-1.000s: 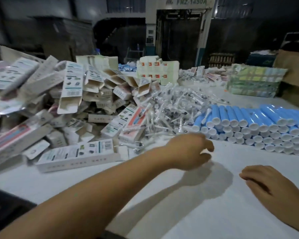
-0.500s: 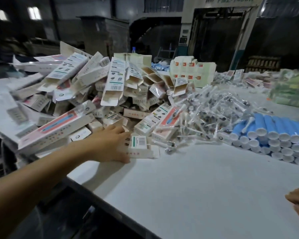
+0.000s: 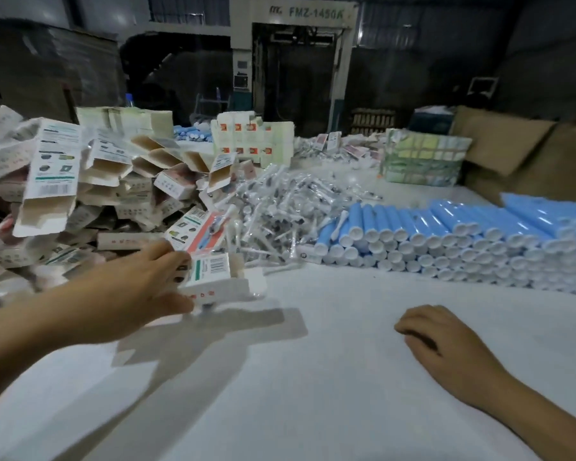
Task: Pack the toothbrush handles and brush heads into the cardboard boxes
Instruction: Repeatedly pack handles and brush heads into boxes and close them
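The left hand [image 3: 137, 294] is gripping one white cardboard box [image 3: 215, 277] at the near edge of the box pile [image 3: 90, 194]. The right hand [image 3: 446, 347] is lying on the white table [image 3: 313, 394] with fingers loosely curled, holding nothing. Wrapped brush heads [image 3: 280, 211] are lying in the middle, and blue handles [image 3: 446, 234] are stacked at the right

white table [image 3: 313, 377] under boxes [image 3: 120, 201], handles [image 3: 446, 234]
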A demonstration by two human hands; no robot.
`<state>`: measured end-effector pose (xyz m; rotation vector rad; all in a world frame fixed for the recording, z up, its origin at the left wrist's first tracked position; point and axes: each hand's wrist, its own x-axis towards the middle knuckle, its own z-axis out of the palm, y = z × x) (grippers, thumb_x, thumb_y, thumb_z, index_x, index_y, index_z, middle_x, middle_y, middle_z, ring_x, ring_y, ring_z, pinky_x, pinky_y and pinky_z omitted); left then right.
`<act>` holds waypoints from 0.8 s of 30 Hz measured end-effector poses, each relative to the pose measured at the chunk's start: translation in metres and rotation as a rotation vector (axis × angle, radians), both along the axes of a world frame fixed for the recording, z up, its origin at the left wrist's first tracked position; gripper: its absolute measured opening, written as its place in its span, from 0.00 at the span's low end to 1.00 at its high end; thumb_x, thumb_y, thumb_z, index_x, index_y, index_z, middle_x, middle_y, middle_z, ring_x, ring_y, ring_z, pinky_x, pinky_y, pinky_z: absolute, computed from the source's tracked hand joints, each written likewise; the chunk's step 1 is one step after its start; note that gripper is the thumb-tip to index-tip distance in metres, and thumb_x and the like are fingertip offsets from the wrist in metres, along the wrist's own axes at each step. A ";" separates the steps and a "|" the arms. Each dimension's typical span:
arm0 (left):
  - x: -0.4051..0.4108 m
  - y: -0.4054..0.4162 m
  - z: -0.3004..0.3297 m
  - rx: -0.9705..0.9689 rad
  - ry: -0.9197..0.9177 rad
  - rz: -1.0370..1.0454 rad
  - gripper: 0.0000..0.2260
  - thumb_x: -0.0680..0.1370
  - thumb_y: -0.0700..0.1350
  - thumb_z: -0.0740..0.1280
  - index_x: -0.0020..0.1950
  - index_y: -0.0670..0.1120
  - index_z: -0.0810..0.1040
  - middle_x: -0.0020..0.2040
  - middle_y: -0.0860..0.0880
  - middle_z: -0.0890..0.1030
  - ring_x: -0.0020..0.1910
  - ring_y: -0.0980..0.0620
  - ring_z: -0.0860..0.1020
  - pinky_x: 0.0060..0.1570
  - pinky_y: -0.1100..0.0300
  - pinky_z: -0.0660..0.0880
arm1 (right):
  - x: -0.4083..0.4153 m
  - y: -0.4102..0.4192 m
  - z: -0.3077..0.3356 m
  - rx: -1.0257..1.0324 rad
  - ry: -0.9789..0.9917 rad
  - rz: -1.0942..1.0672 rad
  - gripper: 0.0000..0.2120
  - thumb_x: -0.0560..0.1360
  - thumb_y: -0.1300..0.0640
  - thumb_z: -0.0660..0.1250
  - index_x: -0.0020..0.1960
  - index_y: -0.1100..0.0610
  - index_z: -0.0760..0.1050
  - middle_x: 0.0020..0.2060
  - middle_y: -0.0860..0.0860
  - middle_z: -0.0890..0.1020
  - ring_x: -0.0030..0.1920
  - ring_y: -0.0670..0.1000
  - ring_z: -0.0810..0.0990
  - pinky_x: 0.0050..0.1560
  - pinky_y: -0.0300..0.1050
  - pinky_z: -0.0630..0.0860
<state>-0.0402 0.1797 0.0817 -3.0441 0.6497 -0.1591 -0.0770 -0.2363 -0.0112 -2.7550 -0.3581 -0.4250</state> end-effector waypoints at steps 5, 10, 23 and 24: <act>0.003 -0.111 -0.018 -0.120 -0.042 -0.311 0.30 0.74 0.68 0.50 0.71 0.54 0.58 0.58 0.58 0.63 0.52 0.58 0.68 0.55 0.61 0.67 | -0.001 -0.001 0.003 0.025 0.024 0.006 0.09 0.77 0.61 0.64 0.54 0.54 0.81 0.49 0.43 0.78 0.51 0.45 0.72 0.52 0.29 0.64; -0.001 -0.199 -0.044 -0.094 -0.196 -0.406 0.24 0.80 0.62 0.50 0.72 0.52 0.56 0.65 0.53 0.64 0.59 0.52 0.67 0.55 0.60 0.64 | -0.001 -0.004 0.001 0.521 0.133 -0.087 0.12 0.76 0.59 0.67 0.53 0.42 0.75 0.49 0.40 0.79 0.51 0.41 0.77 0.50 0.29 0.71; 0.001 -0.216 -0.083 -0.138 -0.434 -0.472 0.27 0.72 0.60 0.55 0.53 0.41 0.82 0.45 0.47 0.81 0.38 0.46 0.79 0.38 0.54 0.73 | 0.100 -0.116 0.113 0.354 -0.316 -0.640 0.12 0.73 0.67 0.59 0.48 0.62 0.81 0.47 0.57 0.83 0.49 0.55 0.79 0.46 0.41 0.71; 0.001 -0.217 -0.084 -0.132 -0.425 -0.481 0.27 0.72 0.60 0.55 0.53 0.41 0.82 0.45 0.47 0.81 0.37 0.46 0.79 0.37 0.56 0.75 | 0.114 -0.130 0.123 0.260 -0.303 -0.684 0.12 0.74 0.67 0.59 0.49 0.64 0.80 0.49 0.59 0.82 0.51 0.58 0.79 0.47 0.44 0.72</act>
